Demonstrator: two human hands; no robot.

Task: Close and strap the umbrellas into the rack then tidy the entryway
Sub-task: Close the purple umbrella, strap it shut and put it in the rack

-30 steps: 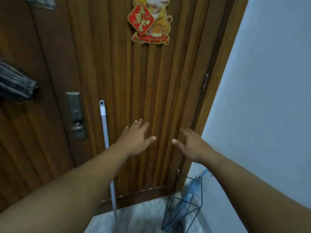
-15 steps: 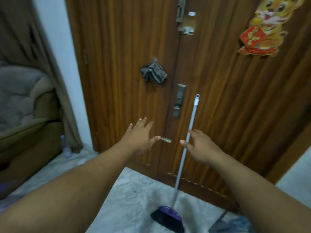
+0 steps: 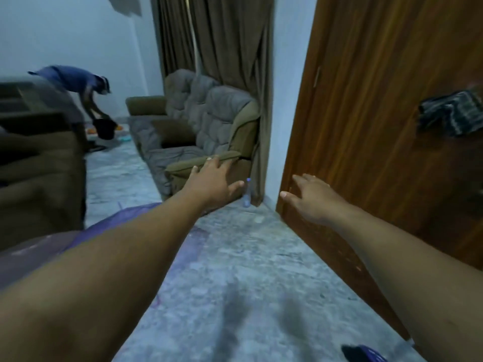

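At far left a dark cabinet (image 3: 39,158) stands, and behind it a second person (image 3: 78,84) bends over a black bucket (image 3: 104,128). A purple sheet (image 3: 78,236) lies on the marble floor (image 3: 235,257) beside the left forearm; it may be an open umbrella's canopy, though that cannot be told. The left hand (image 3: 211,178) is stretched forward, its grip fully open with fingers spread, holding nothing. Past it sit a padded sofa (image 3: 206,121), brown curtains (image 3: 222,48) and a small bottle (image 3: 247,193) against the wall corner. The right hand (image 3: 311,197) is likewise open and empty, near the wooden door (image 3: 379,100), where a striped cloth (image 3: 452,113) hangs. At the bottom edge a dark, purple-trimmed object (image 3: 363,354) just shows. The rack and any closed umbrellas are out of view, so their state cannot be judged. The likely risk: walking with both arms out, the person could tread on the sheet and slip, or kick the bottle over.
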